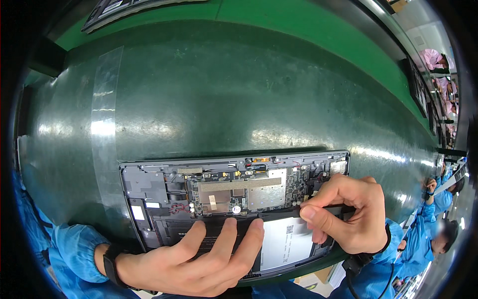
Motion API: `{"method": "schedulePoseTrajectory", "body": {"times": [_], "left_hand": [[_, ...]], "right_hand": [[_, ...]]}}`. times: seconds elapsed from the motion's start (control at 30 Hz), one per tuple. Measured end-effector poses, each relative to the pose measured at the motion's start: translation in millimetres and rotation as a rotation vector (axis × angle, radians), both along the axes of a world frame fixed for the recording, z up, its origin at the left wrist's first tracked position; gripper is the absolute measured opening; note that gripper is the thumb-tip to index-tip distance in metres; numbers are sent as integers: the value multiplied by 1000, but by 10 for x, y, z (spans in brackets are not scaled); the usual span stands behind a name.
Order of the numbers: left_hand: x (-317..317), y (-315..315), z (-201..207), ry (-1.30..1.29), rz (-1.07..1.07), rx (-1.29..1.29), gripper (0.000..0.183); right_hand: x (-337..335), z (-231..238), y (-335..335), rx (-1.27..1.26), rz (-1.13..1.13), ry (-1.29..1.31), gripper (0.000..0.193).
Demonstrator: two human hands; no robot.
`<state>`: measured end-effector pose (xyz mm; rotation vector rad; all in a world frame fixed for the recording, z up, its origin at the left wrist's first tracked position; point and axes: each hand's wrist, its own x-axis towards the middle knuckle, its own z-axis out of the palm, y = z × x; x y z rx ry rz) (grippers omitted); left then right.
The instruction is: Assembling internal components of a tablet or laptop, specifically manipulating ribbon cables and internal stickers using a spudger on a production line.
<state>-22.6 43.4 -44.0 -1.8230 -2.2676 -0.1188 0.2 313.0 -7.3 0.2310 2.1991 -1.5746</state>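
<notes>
An opened tablet-like device (pixel 149 187) lies on the green work surface in front of me, its inside facing up. Across its upper half run a circuit board (pixel 296 184) and silver metal shields (pixel 271 192). Below them is a dark battery with a white label (pixel 284 239). My left hand (pixel 214 259) rests on the battery, fingers spread and fingertips near its upper edge. At the device's right side my right hand (pixel 348 212) pinches thumb against index finger on a thin black strip (pixel 279 215) along the battery's upper edge. The palm hides part of the strip.
Clear tape (pixel 104 124) runs down the green mat (pixel 199 99) on the left. Another device (pixel 134 10) lies at the far left, and dark panels (pixel 418 89) stand at the right. Co-workers in blue (pixel 423 244) and pink (pixel 433 59) sit along the right.
</notes>
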Motion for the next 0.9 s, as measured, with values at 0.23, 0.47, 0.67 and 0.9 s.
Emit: {"method": "schedulePoseTrajectory", "body": {"times": [0.23,0.47,0.67,0.9], "left_hand": [[-8,2,16,3,-6,-28,47],[-18,-29,-39,22,-29,2,47],[22,-55,-13,-26,-34,22,47],[17,-49,-25,-26,-41,23,50]], "right_hand": [[50,83,174,245,-15,434,34],[84,-103,-193,735,531,1023,34],[133,-281,-175,699,616,1110,29],[133,-293,-147,729,703,1118,30]]}}
